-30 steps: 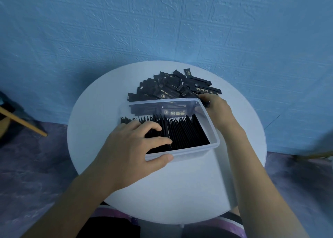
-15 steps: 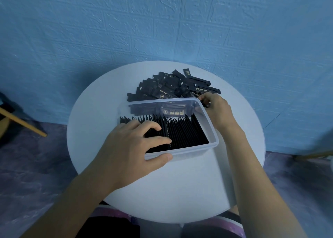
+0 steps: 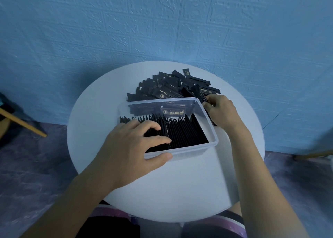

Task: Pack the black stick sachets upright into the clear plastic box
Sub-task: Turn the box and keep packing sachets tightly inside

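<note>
Box (image 3: 195,148) mostly full, a pile (image 3: 162,88) left; my left hand (image 3: 129,147) presses spread on the rows (image 3: 185,131), my right hand (image 3: 222,111) pinches a sachet (image 3: 200,93).

Round table (image 3: 180,192) — box (image 3: 207,148), loose sachets (image 3: 167,88).

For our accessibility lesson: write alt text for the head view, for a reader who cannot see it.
A person's left hand rests on black stick sachets standing upright in a clear plastic box on a round white table. The right hand grips loose sachets beside the pile behind the box.
</note>
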The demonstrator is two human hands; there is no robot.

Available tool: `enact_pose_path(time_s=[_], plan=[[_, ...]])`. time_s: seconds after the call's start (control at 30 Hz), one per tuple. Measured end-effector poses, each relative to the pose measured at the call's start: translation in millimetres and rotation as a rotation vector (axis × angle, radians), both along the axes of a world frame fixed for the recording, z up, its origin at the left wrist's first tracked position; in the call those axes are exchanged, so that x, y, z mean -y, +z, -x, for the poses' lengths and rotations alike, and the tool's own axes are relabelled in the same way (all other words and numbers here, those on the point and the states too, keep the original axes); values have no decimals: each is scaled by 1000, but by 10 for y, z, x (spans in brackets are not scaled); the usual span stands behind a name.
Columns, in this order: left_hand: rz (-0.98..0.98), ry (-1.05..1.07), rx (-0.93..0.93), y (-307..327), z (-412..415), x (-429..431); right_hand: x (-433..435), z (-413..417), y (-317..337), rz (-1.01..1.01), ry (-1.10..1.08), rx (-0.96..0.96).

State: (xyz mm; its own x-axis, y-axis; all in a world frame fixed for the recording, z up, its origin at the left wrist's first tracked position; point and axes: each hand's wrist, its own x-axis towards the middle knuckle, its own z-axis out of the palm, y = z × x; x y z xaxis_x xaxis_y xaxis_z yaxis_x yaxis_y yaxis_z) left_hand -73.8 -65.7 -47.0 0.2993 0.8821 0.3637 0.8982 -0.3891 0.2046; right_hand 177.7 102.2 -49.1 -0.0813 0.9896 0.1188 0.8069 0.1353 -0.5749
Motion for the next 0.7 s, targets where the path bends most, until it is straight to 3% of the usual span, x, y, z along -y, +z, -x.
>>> enact_pose_path(time_s=[0.27, 0.47, 0.7], plan=[[-4, 2, -4, -1, 3, 2, 46, -67, 21, 21, -32, -94], [0, 0, 2, -4, 8, 6, 93, -62, 51, 104, -34, -26], [-1, 4, 4, -3, 7, 1, 113, -96, 127, 29, -89, -90]])
